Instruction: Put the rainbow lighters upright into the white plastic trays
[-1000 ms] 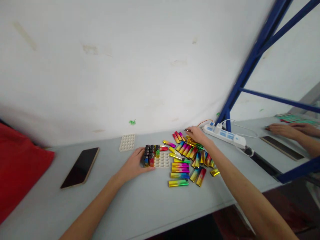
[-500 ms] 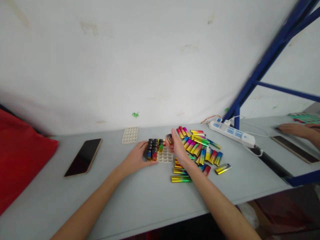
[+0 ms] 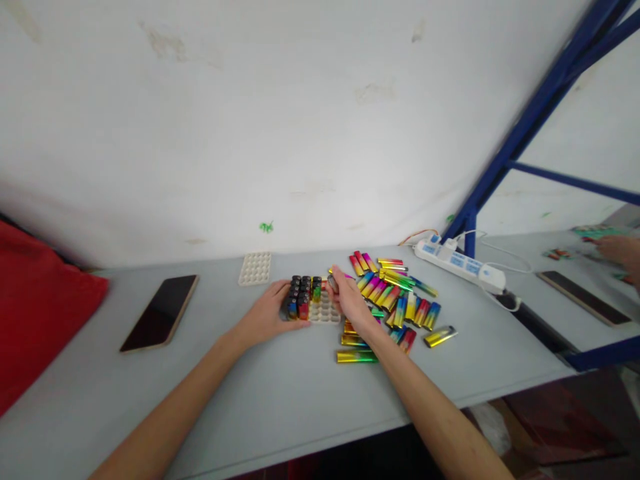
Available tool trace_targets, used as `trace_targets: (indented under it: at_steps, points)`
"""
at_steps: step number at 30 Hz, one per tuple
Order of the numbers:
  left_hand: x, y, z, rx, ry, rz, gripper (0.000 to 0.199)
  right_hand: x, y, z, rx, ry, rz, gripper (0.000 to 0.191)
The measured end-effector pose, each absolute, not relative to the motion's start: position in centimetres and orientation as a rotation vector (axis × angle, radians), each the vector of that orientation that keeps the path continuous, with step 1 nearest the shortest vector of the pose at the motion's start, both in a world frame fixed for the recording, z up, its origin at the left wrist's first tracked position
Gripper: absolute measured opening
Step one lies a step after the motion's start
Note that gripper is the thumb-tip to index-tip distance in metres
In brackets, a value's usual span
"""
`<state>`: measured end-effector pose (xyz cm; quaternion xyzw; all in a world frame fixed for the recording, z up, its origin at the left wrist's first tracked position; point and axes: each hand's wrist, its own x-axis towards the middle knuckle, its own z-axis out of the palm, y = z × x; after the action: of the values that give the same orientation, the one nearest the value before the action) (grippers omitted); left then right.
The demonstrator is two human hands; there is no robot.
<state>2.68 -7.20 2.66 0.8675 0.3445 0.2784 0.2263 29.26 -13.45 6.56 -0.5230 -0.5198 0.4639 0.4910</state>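
Several lighters with black tops (image 3: 300,297) stand upright in the left part of a cream tray with round hollows (image 3: 325,311). Around their left side rests my left hand (image 3: 270,312), fingers at the back and thumb along the front. My right hand (image 3: 345,295) is over the tray's right side, its fingers closed round a lighter that is mostly hidden. Shiny multicoloured lighters (image 3: 400,307) lie in a loose pile right of the tray, some partly under my right wrist.
A second cream tray (image 3: 255,269) lies near the wall. A dark phone (image 3: 161,313) and red cloth (image 3: 40,307) are at left. Right are a white power strip (image 3: 460,265), a blue metal frame (image 3: 525,123), another dark phone (image 3: 583,297) and another person's hand (image 3: 620,248).
My right hand has turned and its fingers have come lower at the tray's right side. The view has shifted slightly. The other person's hand has moved, and small items now show near it.
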Motion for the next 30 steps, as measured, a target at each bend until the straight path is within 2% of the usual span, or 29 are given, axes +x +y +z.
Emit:
trace_targets:
  at_steps: [5, 10, 12, 16, 21, 24, 27, 30]
  points:
    - [2.6, -7.3, 2.8, 2.391, 0.976, 0.759, 0.088, 30.2, -14.6, 7.8, -1.234, -1.397, 0.924, 0.073]
    - [2.7, -7.5, 2.9, 2.397, 0.963, 0.751, 0.089, 31.3, -15.1, 7.8, -1.258, -1.67, 0.427, 0.035]
    - [2.8, -7.5, 2.9, 2.407, 0.95, 0.761, 0.087, 31.5, -15.0, 7.6, -1.288, -1.77, 0.393, 0.029]
    - [2.9, -7.5, 2.9, 2.407, 0.947, 0.768, 0.084, 31.5, -14.9, 7.4, -1.335, -1.869, 0.551, 0.033]
    - [2.9, -7.4, 2.8, 2.4, 0.96, 0.751, 0.087, 31.6, -14.9, 7.3, -1.345, -1.886, 0.6, 0.029]
    - [2.8, -7.4, 2.6, 2.404, 0.949, 0.755, 0.086, 32.0, -15.0, 7.7, -1.346, -1.951, 0.644, 0.032]
    - [2.7, -7.2, 2.5, 2.416, 0.929, 0.764, 0.083, 32.4, -15.0, 8.3, -1.318, -2.012, 0.623, 0.038]
    - [2.5, -7.0, 2.2, 2.431, 0.926, 0.768, 0.08, 32.4, -14.8, 8.6, -1.325, -2.065, 0.536, 0.036]
